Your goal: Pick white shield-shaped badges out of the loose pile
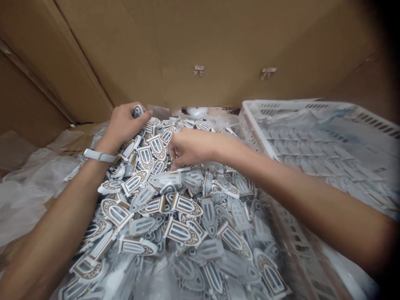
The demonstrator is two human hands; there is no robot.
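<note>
A large heap of small white window-shaped pieces [184, 231], some with brown scroll patterns, fills the middle of the head view. At the heap's far left side my left hand [126, 125] is closed around a grey-white piece [138, 111], which shows between thumb and fingers. A light band circles that wrist. My right hand [190, 146] reaches across from the right, its bent fingers down among the pieces near the heap's upper middle. Whatever lies between its fingertips is hidden.
On the right stands a white plastic crate [258, 129] holding rows of pieces under clear film. Crumpled clear plastic [34, 187] lies at the left. Cardboard walls [175, 46] rise behind, with two small bow-shaped ornaments [198, 71] on them.
</note>
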